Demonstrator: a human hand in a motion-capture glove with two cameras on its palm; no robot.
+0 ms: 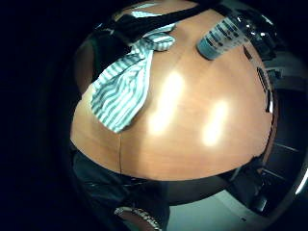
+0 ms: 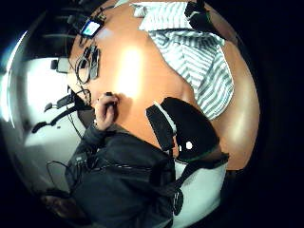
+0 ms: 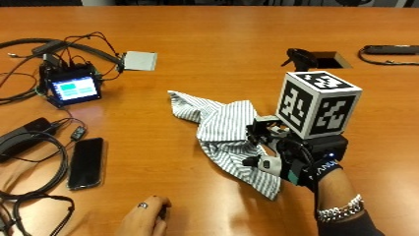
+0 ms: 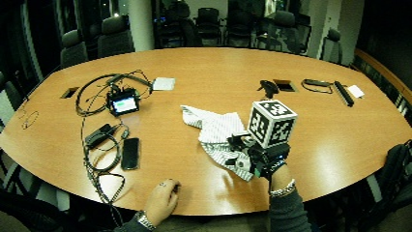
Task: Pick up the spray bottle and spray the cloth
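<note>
A grey-and-white striped cloth [image 3: 223, 128] lies crumpled in the middle of the wooden table [image 3: 216, 44]. My gloved right hand [image 3: 294, 160] hovers over the cloth's near right corner, fingers relaxed and holding nothing. The spray bottle [image 3: 298, 56] stands farther back and to the right of the cloth. Only its black trigger head shows in the outside view. In the little finger side palm view the bottle [image 1: 219, 41] stands apart from the cloth [image 1: 120, 91], well away from the palm. The wide outside view shows the bottle [image 4: 267, 89] beyond the hand [image 4: 260, 157].
A bare left hand [image 3: 147, 216] rests on the near table edge. On the left lie a dark phone [image 3: 85, 162], a small lit screen [image 3: 72, 88] and tangled cables. A white card [image 3: 139, 60] and a table cutout [image 3: 327, 60] lie further back.
</note>
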